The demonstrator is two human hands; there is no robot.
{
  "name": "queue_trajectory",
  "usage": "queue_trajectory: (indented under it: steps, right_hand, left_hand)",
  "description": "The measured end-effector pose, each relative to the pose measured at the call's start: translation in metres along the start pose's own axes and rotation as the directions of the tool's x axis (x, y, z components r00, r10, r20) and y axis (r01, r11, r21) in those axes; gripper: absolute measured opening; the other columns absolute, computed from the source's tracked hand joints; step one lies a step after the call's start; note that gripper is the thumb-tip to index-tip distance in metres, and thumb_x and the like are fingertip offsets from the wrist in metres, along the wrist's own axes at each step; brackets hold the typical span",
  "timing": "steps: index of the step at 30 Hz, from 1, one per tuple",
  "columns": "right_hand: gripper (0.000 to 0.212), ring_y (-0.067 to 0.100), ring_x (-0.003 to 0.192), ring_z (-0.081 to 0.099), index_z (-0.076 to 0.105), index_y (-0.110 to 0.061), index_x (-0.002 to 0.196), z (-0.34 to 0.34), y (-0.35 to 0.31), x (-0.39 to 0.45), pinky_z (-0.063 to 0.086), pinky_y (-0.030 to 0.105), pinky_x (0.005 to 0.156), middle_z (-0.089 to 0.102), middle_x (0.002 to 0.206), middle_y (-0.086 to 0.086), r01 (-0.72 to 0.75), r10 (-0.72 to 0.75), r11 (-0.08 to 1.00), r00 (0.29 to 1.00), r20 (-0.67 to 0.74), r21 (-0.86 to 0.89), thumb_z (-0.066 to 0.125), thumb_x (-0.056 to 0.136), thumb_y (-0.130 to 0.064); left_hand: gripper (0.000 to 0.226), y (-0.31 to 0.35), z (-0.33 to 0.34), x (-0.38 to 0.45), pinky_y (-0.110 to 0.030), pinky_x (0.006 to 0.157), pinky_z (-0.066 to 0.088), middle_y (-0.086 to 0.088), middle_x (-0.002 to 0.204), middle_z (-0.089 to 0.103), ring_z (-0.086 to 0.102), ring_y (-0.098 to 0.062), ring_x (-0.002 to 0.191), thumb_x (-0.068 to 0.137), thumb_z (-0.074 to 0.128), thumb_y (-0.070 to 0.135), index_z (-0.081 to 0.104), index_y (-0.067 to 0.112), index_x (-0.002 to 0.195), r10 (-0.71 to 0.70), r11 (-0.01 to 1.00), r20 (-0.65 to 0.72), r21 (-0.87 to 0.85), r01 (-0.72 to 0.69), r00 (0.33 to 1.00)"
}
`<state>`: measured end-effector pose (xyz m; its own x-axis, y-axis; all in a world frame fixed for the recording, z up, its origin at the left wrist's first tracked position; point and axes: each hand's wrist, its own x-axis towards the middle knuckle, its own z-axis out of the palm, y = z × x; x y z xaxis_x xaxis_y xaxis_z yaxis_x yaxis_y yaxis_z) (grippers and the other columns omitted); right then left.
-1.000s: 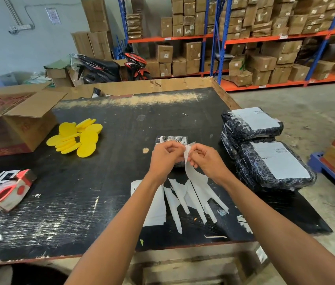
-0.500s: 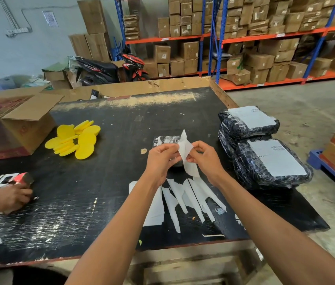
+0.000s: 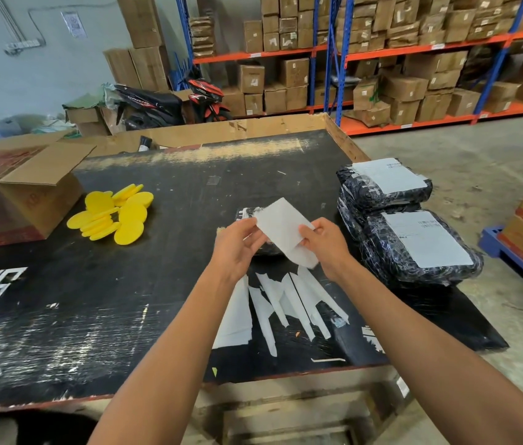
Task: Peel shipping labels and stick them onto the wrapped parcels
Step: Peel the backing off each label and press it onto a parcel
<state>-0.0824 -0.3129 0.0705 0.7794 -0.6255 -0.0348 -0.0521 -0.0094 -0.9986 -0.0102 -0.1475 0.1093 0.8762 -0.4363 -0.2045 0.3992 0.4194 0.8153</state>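
A white shipping label (image 3: 281, 231) is held in the air over the black table (image 3: 157, 284), its blank side facing me. My left hand (image 3: 237, 248) pinches its left edge and my right hand (image 3: 324, 244) pinches its right side. Just behind the label lies a small black-wrapped parcel (image 3: 247, 213), mostly hidden by the label and my hands. At the right edge of the table two black wrapped parcels, the far one (image 3: 385, 183) and the near one (image 3: 420, 245), each carry a white label on top.
Several white backing strips (image 3: 286, 303) lie on the table below my hands. A pile of yellow discs (image 3: 115, 216) sits left of centre beside an open cardboard box (image 3: 19, 187). Shelves of cartons and a motorbike (image 3: 170, 102) stand beyond. A blue pallet (image 3: 517, 261) lies on the floor at right.
The label has come away from its backing and now spreads flat between my hands, which moved apart. Another person's hand and the tape dispenser at the left edge are gone from view.
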Motion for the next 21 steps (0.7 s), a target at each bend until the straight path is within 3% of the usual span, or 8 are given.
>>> queue_trajectory:
  steps: [3, 6, 8, 11, 14, 17, 19, 21]
  right_hand:
    - [0.01, 0.016, 0.076, 0.06, 0.056, -0.008, 0.095, -0.013, 0.011, 0.004, 0.055, 0.037, 0.083, 0.065, 0.088, 0.007, -0.073, 0.078, 0.995, 0.995, -0.069, 0.07, 0.061, 0.093, -0.001]
    - [0.024, 0.016, 0.082, 0.063, 0.061, -0.009, 0.112, -0.028, 0.02, 0.005, 0.057, 0.027, 0.074, 0.067, 0.103, 0.009, -0.123, 0.141, 0.986, 0.977, -0.162, 0.114, 0.056, 0.094, 0.005]
    - [0.026, 0.014, 0.078, 0.063, 0.066, -0.013, 0.107, -0.037, 0.024, 0.004, 0.053, 0.023, 0.067, 0.067, 0.1, 0.006, -0.161, 0.176, 0.984, 0.945, -0.275, 0.079, 0.052, 0.095, 0.006]
    - [0.03, 0.017, 0.077, 0.061, 0.07, -0.013, 0.095, -0.05, 0.029, 0.005, 0.047, 0.021, 0.059, 0.066, 0.093, 0.006, -0.263, 0.249, 0.965, 0.906, -0.341, 0.006, 0.048, 0.096, 0.007]
    - [0.026, 0.018, 0.066, 0.052, 0.062, -0.008, 0.095, -0.061, 0.033, 0.006, 0.041, 0.018, 0.053, 0.058, 0.079, 0.01, -0.394, 0.381, 0.915, 0.916, -0.127, -0.092, 0.044, 0.095, 0.01]
    - [0.03, 0.011, 0.057, 0.043, 0.058, -0.002, 0.081, -0.062, 0.036, -0.005, 0.038, 0.018, 0.055, 0.053, 0.07, 0.009, -0.42, 0.468, 0.858, 0.877, 0.111, -0.296, 0.036, 0.095, 0.014]
    - [0.028, 0.009, 0.06, 0.049, 0.062, -0.002, 0.09, -0.06, 0.038, -0.01, 0.041, 0.015, 0.053, 0.06, 0.081, 0.012, -0.376, 0.46, 0.855, 0.868, 0.188, -0.357, 0.039, 0.095, 0.011]
    - [0.018, 0.012, 0.072, 0.062, 0.064, -0.008, 0.109, -0.06, 0.038, -0.011, 0.048, 0.017, 0.054, 0.064, 0.105, 0.012, -0.343, 0.432, 0.854, 0.886, 0.167, -0.391, 0.05, 0.098, -0.003]
  left_hand:
    - [0.013, 0.007, -0.016, 0.005, -0.035, 0.072, 0.063, -0.019, 0.099, 0.073, 0.074, -0.028, 0.093, 0.095, 0.059, -0.003, 0.062, -0.006, 0.107, -0.07, 0.978, -0.099, -0.202, 0.049, 0.993]
    - [0.017, 0.015, -0.032, 0.011, -0.04, 0.08, 0.062, -0.022, 0.107, 0.071, 0.073, -0.03, 0.097, 0.095, 0.059, -0.003, 0.059, -0.005, 0.112, -0.068, 0.961, -0.201, -0.276, 0.01, 0.977]
    - [0.007, 0.02, -0.037, 0.012, -0.04, 0.085, 0.061, -0.021, 0.1, 0.071, 0.073, -0.029, 0.09, 0.096, 0.058, -0.004, 0.06, -0.004, 0.102, -0.03, 0.959, -0.265, -0.28, -0.047, 0.964]
    - [0.004, 0.03, -0.043, 0.014, -0.033, 0.07, 0.062, -0.017, 0.095, 0.071, 0.072, -0.025, 0.088, 0.097, 0.056, -0.002, 0.06, -0.003, 0.097, 0.03, 0.918, -0.346, -0.361, -0.163, 0.938]
    - [0.006, 0.037, -0.045, 0.016, -0.03, 0.064, 0.061, -0.014, 0.094, 0.07, 0.07, -0.022, 0.088, 0.096, 0.056, -0.001, 0.061, -0.002, 0.093, 0.072, 0.883, -0.382, -0.406, -0.237, 0.921]
    - [0.006, 0.037, -0.034, 0.012, -0.031, 0.073, 0.06, -0.014, 0.094, 0.069, 0.069, -0.022, 0.088, 0.097, 0.056, 0.001, 0.06, -0.001, 0.093, 0.082, 0.883, -0.358, -0.407, -0.234, 0.93]
    - [0.007, 0.031, -0.021, 0.008, -0.034, 0.083, 0.058, -0.014, 0.097, 0.068, 0.068, -0.022, 0.09, 0.098, 0.056, 0.002, 0.06, -0.001, 0.094, 0.077, 0.895, -0.346, -0.39, -0.218, 0.935]
    - [0.006, 0.023, -0.009, 0.005, -0.036, 0.085, 0.058, -0.014, 0.098, 0.068, 0.068, -0.023, 0.091, 0.098, 0.055, 0.002, 0.06, -0.002, 0.096, 0.067, 0.898, -0.338, -0.39, -0.205, 0.939]
